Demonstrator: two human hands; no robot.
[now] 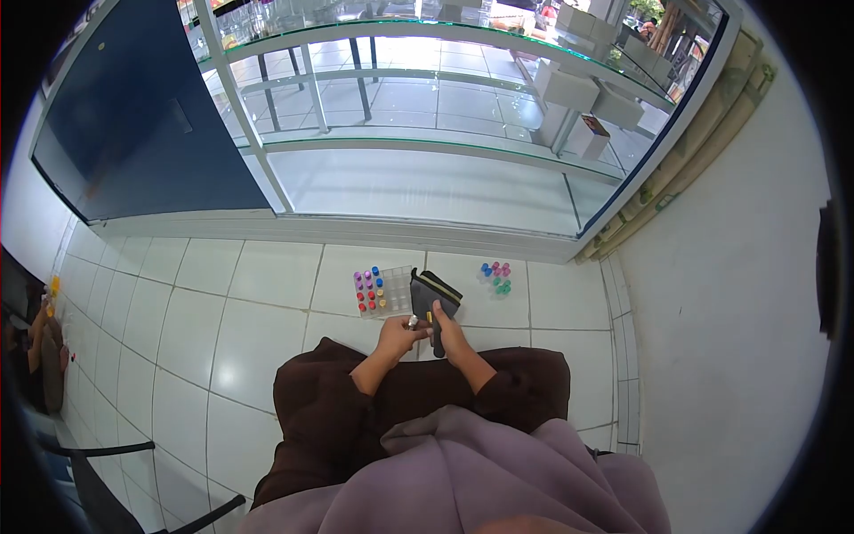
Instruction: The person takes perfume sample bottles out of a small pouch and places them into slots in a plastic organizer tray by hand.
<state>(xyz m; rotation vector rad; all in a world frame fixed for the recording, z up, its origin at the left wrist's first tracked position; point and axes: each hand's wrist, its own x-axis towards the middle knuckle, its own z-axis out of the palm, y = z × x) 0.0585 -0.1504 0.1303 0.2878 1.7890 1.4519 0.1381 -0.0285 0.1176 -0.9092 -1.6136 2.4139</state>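
Note:
My left hand (399,336) is closed, with a small silvery-white thing (413,322) at its thumb and fingertips; I cannot make out its kind. Its fingers reach close to the handle held by my right hand (454,340). That hand is wrapped round a dark grey, wide-headed tool (429,295) with a short handle and a pale yellowish band along its edge. Just left of the tool lies a clear compartment tray (398,301). Purple, red, blue and yellow-capped small vials fill its left part. To the right, a loose group of vials (496,277) with blue, pink and green caps stands on the tiles.
White floor tiles (258,311) spread around my crossed legs. Ahead stands a glass display cabinet (427,182) with a dark blue panel (147,125). A curtain (676,169) and white wall (721,294) are at the right. Another person's legs (49,347) show far left, above a black-framed chair (111,472).

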